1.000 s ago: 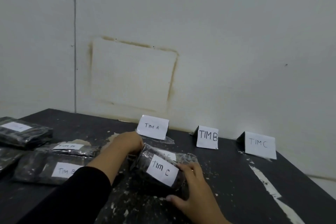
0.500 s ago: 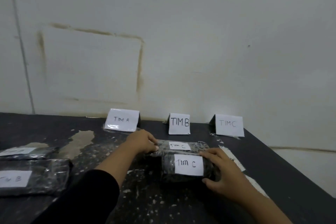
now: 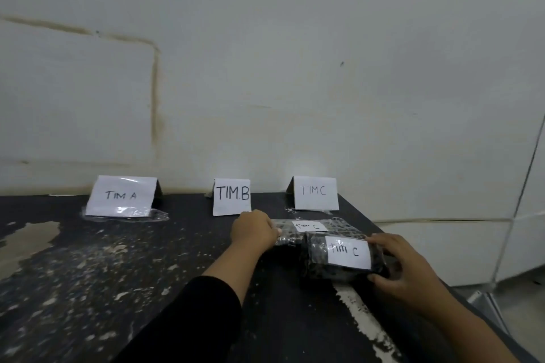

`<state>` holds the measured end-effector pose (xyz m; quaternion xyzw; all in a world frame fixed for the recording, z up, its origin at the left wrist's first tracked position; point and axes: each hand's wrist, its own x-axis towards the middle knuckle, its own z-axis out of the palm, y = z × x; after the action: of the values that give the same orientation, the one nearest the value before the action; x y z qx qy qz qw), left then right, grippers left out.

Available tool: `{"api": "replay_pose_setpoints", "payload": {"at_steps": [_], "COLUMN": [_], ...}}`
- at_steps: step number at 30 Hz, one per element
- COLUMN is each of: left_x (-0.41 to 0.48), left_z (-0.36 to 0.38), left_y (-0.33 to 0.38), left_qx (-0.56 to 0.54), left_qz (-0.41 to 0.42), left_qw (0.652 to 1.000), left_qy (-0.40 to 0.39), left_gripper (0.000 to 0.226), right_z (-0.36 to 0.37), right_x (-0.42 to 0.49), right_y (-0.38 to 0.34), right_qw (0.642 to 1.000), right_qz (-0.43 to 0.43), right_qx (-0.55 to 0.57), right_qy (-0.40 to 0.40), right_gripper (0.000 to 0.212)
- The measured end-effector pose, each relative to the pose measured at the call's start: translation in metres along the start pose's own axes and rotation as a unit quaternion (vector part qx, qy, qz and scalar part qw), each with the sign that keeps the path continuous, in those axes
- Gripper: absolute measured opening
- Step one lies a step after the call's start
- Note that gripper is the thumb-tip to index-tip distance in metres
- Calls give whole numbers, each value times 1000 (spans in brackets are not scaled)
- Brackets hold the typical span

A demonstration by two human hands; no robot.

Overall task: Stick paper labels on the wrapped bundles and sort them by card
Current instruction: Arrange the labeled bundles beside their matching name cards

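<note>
Just in front of the TIM C card [image 3: 315,193], two wrapped bundles labelled "Tim C" lie touching on the black table [image 3: 147,274]. Your right hand [image 3: 404,268] grips the nearer bundle [image 3: 317,256] at its right end, thumb and fingers curled round it. Your left hand [image 3: 253,230], fingers curled, holds the farther bundle [image 3: 342,227] at its left end. The TIM B card [image 3: 232,197] and TIM A card [image 3: 122,196] stand left of the TIM C card.

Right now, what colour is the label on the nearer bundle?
The label is white with dark handwriting; head view.

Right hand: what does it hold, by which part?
The right hand grips the near TIM C bundle at its right end, fingers on top, thumb in front.
</note>
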<state>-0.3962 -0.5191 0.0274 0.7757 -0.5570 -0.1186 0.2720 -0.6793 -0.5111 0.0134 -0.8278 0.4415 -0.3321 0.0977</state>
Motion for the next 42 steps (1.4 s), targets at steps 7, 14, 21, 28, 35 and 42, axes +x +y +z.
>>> {"api": "replay_pose_setpoints", "payload": {"at_steps": [7, 14, 21, 28, 35, 42], "left_x": [9, 4, -1, -6, -13, -28], "left_z": [38, 40, 32, 21, 4, -19], "left_y": [36, 37, 26, 12, -9, -32], "left_qx": [-38, -95, -128, -103, -88, -35], "left_qz": [12, 24, 46, 64, 65, 105], "left_qw": [999, 994, 989, 991, 992, 993], "left_qy": [-35, -58, -61, -57, -56, -27], "left_gripper": [33, 24, 28, 36, 46, 51], "right_z": [-16, -6, 3, 2, 1, 0], "right_x": [-2, 11, 11, 4, -1, -3], "right_y": [34, 39, 36, 28, 17, -28], "right_qw": [998, 996, 989, 981, 970, 955], "right_qz": [57, 90, 142, 188, 238, 254], "right_qx": [18, 14, 25, 48, 45, -13], "right_qy": [15, 4, 16, 25, 29, 154], "right_gripper": [64, 69, 80, 90, 89, 73]}}
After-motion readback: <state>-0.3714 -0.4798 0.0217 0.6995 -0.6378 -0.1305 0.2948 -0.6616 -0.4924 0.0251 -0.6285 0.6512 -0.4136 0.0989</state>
